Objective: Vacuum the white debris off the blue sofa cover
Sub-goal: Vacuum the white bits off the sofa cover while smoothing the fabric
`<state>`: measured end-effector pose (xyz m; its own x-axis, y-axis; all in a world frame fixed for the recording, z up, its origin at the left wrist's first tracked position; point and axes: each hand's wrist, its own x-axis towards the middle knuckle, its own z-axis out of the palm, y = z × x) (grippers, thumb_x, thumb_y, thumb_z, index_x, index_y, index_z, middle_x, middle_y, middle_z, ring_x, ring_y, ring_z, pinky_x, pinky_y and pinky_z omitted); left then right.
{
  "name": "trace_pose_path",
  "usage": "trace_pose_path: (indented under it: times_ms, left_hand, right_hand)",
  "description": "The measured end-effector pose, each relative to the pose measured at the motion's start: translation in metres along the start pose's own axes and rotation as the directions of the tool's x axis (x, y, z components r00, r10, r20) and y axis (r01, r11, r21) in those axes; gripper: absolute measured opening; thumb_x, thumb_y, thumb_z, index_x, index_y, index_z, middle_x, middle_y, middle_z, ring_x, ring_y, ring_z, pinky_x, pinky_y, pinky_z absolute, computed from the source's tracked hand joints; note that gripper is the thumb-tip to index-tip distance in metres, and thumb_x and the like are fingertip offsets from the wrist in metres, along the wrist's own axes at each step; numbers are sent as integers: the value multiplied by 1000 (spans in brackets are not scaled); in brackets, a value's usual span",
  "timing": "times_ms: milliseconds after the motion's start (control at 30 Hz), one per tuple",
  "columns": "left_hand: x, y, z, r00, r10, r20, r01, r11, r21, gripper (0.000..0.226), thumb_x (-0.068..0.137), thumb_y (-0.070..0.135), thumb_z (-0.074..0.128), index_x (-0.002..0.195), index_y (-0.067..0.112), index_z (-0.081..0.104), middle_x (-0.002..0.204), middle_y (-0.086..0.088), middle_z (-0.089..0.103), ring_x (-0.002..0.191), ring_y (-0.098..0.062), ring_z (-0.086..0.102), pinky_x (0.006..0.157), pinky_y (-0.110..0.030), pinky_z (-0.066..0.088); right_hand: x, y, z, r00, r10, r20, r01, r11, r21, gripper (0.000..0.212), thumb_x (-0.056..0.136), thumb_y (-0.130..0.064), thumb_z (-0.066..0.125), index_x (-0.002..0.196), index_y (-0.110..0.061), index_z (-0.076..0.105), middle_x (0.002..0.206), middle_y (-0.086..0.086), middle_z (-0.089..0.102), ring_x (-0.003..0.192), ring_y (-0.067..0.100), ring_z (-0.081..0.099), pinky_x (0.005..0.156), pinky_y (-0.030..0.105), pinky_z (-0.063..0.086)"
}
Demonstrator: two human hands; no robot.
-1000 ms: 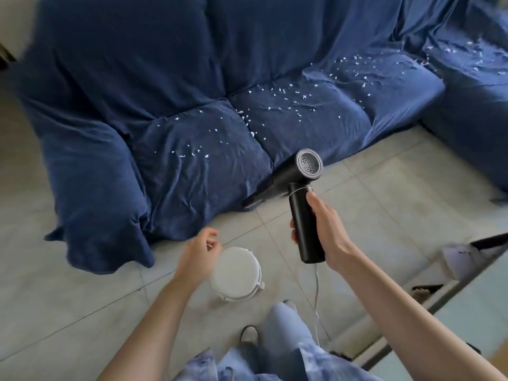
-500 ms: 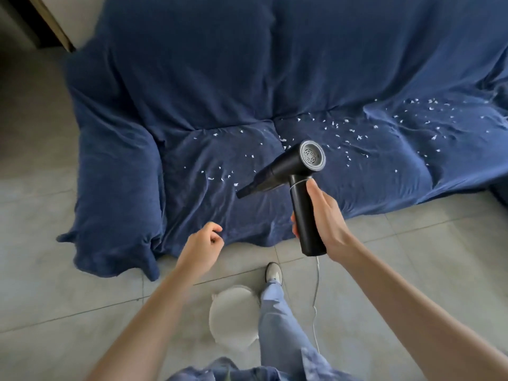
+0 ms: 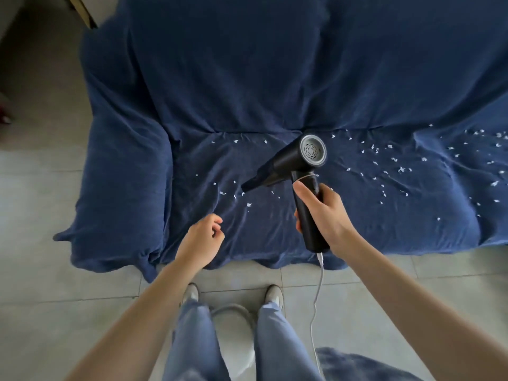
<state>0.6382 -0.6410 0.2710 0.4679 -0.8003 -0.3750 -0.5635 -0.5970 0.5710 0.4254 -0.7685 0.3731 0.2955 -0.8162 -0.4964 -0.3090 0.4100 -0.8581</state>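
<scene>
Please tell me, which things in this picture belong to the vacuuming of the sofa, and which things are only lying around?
For the job:
- handheld vacuum, gripped by the right hand
- white debris
- blue sofa cover
- white cable plugged into the vacuum's handle

Lying about:
- white round object on the floor between the feet
- left hand, holding nothing

Soft, even daylight, fairly bright, with no hard shadows or glare. The wide lens bends the floor lines and sofa cover edges outward. The far left corner is dim and slightly blurred.
</scene>
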Motion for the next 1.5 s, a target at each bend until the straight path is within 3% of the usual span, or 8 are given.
trace_pose_path:
  times_ms: [233, 433, 600, 867, 1067, 1267, 1400, 1500]
  left_hand:
    - [87, -52, -4, 987, 135, 84, -141, 988, 67, 31, 91, 16, 52, 122, 15, 53, 123, 0, 57, 111, -18, 55, 90, -39, 48]
    - [172, -115, 38, 962, 232, 146, -256, 950, 180, 32, 91, 16, 52, 123, 15, 51, 124, 0, 56, 107, -20, 57, 87, -42, 50]
    - [228, -159, 100, 946, 318, 60, -323, 915, 240, 30, 89, 14, 54, 119, 12, 53, 118, 1, 57, 106, -21, 54, 81, -42, 52]
    - [295, -223, 199, 721, 690, -65, -621, 684, 383, 23, 82, 10, 62, 105, 9, 62, 108, 1, 62, 98, -20, 57, 72, -37, 53]
    - [324, -249, 239, 546, 825, -149, -694, 545, 471, 18, 85, 16, 59, 99, 10, 67, 103, 3, 64, 92, -19, 56, 71, -34, 50]
    - [333, -259, 254, 467, 849, -248, -686, 525, 504, 17, 86, 16, 59, 96, 12, 72, 98, 7, 68, 85, -18, 58, 65, -34, 50]
    - [329, -263, 255, 442, 858, -262, -669, 510, 541, 18, 86, 18, 57, 94, 14, 73, 96, 9, 69, 83, -17, 59, 61, -32, 51]
    - [325, -265, 256, 473, 843, -257, -657, 532, 535, 21, 85, 18, 57, 98, 14, 74, 99, 8, 70, 85, -17, 60, 63, -31, 53]
  right_hand:
    - [54, 32, 55, 993, -64, -103, 54, 994, -97, 28, 86, -32, 79, 91, -12, 61, 65, 7, 66, 52, 24, 62, 59, 40, 55]
    - [124, 98, 91, 990, -68, -124, 53, 991, -119, 27, 86, -32, 78, 84, -13, 60, 61, 4, 66, 47, 21, 61, 56, 36, 54]
    - [183, 162, 104, 991, -91, -96, 77, 987, -138, 27, 86, -33, 76, 89, -12, 61, 64, 6, 67, 49, 19, 63, 55, 33, 53]
    - [252, 258, 99, 965, -236, -112, 218, 963, -156, 23, 90, -22, 74, 82, -11, 55, 57, 5, 63, 44, 17, 59, 49, 26, 49]
    - [270, 290, 90, 924, -357, -140, 349, 934, -80, 24, 87, -20, 73, 78, -7, 56, 58, 9, 63, 45, 21, 56, 46, 28, 48]
    - [270, 314, 97, 874, -448, -187, 435, 894, -108, 46, 60, -50, 72, 80, -10, 59, 55, 15, 64, 39, 22, 55, 43, 29, 48]
    - [266, 325, 102, 845, -508, -165, 499, 861, -93, 47, 64, -44, 75, 76, -3, 57, 57, 13, 63, 41, 21, 55, 43, 27, 47]
    - [263, 329, 106, 827, -543, -144, 534, 840, -99, 30, 83, -22, 74, 81, 2, 55, 56, 11, 62, 42, 21, 54, 44, 25, 46]
